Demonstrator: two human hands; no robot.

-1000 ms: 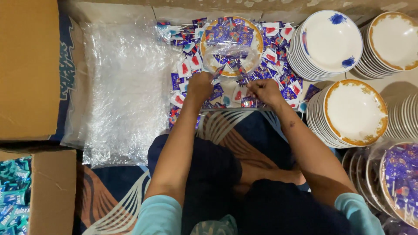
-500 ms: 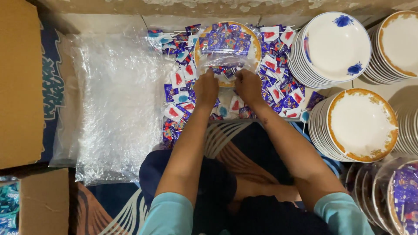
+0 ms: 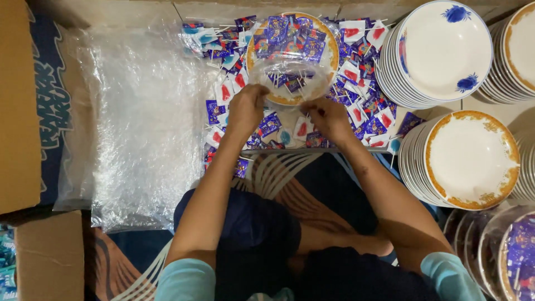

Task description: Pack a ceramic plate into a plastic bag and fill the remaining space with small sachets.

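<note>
Floor level, seen from above: a patterned dark mat under the person's folded legs, with a pile of small blue and white candy packets spread on the floor in front. On that pile sits a gold-rimmed plate heaped with blue packets and wrapped in a clear bag.

Left hand is at the plate's near-left edge, fingers curled and pinching the bag's loose plastic. Right hand is at the near-right edge, fingers likewise closed on the plastic — the bag's mouth is stretched between the two hands, just beyond the fingertips, with the plate lying past them, away from the body.

To the left lies a wide sheet of clear plastic bags, and beyond it a cardboard box. To the right stand stacks of plates — one white with blue flowers, one with a gold rim — and at the lower right corner, plates already bagged with packets.
</note>
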